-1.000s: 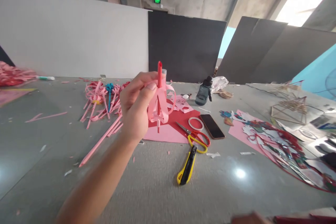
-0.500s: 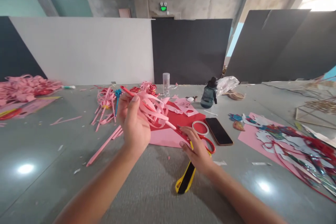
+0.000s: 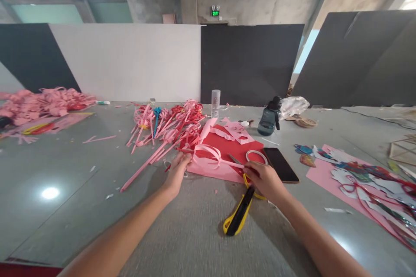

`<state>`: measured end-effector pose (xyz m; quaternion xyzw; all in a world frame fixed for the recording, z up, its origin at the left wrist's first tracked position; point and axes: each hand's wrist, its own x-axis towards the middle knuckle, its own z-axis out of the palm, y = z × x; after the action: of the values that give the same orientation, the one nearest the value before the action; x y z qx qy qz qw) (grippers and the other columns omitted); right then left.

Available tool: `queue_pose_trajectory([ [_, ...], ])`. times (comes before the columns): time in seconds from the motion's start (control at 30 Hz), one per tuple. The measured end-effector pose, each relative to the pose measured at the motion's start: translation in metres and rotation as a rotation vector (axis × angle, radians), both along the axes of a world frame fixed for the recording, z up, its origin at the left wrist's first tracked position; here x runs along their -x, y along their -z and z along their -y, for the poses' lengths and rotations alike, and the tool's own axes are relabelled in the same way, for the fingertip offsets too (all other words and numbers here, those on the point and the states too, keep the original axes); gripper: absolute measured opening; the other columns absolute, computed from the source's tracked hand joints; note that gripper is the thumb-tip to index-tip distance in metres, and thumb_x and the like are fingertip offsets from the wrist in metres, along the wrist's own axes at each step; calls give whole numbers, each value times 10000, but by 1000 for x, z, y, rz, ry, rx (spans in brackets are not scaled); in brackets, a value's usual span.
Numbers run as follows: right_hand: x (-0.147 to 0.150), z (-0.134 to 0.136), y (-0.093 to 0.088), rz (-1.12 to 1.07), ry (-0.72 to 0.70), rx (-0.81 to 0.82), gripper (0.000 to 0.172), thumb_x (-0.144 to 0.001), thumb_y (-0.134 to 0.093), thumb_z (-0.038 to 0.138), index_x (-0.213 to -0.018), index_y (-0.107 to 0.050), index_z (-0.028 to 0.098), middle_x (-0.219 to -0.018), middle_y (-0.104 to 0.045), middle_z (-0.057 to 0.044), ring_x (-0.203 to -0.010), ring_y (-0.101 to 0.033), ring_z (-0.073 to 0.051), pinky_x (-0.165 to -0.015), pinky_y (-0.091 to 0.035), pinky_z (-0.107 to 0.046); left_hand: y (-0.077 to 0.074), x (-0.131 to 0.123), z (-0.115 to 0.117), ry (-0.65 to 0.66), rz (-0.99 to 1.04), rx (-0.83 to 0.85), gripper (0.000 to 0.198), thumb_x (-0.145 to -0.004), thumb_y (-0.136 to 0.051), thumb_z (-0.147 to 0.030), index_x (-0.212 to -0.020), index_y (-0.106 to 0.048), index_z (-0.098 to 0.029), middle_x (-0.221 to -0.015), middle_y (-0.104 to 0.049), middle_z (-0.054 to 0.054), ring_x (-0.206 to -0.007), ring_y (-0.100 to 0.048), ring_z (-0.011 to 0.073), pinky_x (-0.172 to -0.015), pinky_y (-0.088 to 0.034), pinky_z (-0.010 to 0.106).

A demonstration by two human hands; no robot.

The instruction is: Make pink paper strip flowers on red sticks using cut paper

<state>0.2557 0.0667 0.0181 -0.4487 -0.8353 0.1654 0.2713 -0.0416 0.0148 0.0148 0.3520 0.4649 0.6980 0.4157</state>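
Stretched level between my hands is a pink paper-strip lantern point(image 3: 208, 156), its strips bowed out into a cage round a rolled paper stick. My left hand point(image 3: 178, 174) is closed on its red left end. The pink right end of the stick is pinched in my right hand point(image 3: 264, 178). Beneath the lantern lie red paper point(image 3: 238, 147) and a pink sheet point(image 3: 208, 172). Scissors, their blade tip point(image 3: 234, 159) showing, lie partly under my right hand. A yellow and black utility knife point(image 3: 238, 214) rests just in front of that hand.
Similar pink and red paper pieces point(image 3: 165, 132) are heaped left of centre, with a bigger pink pile point(image 3: 48, 104) far left. Right of my hands are a tape roll point(image 3: 256, 152), a phone point(image 3: 281, 164) and a dark bottle point(image 3: 269, 117). Cut scraps point(image 3: 354, 173) cover the far right.
My left hand has come down, turning the lantern level. My right hand has moved right and taken the stick's pink end. The view has shifted left, showing more of the paper heap.
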Motion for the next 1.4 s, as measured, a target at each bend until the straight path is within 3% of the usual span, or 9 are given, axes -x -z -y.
queue_pose_trajectory([
  [0.13, -1, -5, 9, 5, 17, -32, 246, -984, -505, 334, -956, -726, 227, -953, -763, -70, -858, -700, -242, -736, -473, -329, 9, 3, 1, 28, -20, 19, 352, -660, -845, -463, -752, -650, -185, -781, -633, -4, -754, -600, 147, -731, -498, 262],
  [0.43, 2, -5, 20, -37, 41, -115, 208, -952, -540, 301, -996, -725, 218, -1026, -751, -96, -905, -699, -250, -793, -511, -352, 15, 7, 0, 32, -8, 21, 420, -667, -854, -490, -920, -695, -195, -874, -666, 9, -749, -613, 132, -631, -475, 225],
  [0.83, -1, -9, 21, -76, 129, -129, 151, -844, -597, 275, -933, -711, 233, -946, -776, -60, -867, -712, -248, -804, -522, -372, 9, -4, 11, 117, -40, -35, 340, -748, -855, -405, -952, -687, -190, -874, -644, 4, -792, -575, 127, -730, -453, 232],
  [1.1, -16, -15, 21, -74, 103, -277, 94, -927, -615, 312, -889, -679, 255, -896, -754, -37, -858, -712, -241, -805, -502, -360, 16, 7, 9, 88, -33, -32, 278, -811, -843, -359, -983, -681, -213, -922, -635, 1, -801, -588, 120, -735, -466, 220],
  [1.23, -17, -15, 19, -56, 64, -260, 126, -977, -590, 314, -943, -695, 253, -926, -766, -42, -891, -713, -240, -832, -482, -369, 16, 12, 8, 57, -23, 48, 294, -812, -851, -362, -1003, -676, -224, -926, -648, 1, -810, -596, 119, -743, -462, 216],
  [1.4, -15, -13, 13, -44, 51, -185, 201, -1006, -545, 351, -946, -708, 251, -916, -770, -49, -873, -705, -244, -830, -464, -387, 18, 14, 7, 32, -133, 28, 257, -825, -830, -380, -979, -698, -222, -897, -636, 10, -763, -549, 127, -684, -440, 222],
])
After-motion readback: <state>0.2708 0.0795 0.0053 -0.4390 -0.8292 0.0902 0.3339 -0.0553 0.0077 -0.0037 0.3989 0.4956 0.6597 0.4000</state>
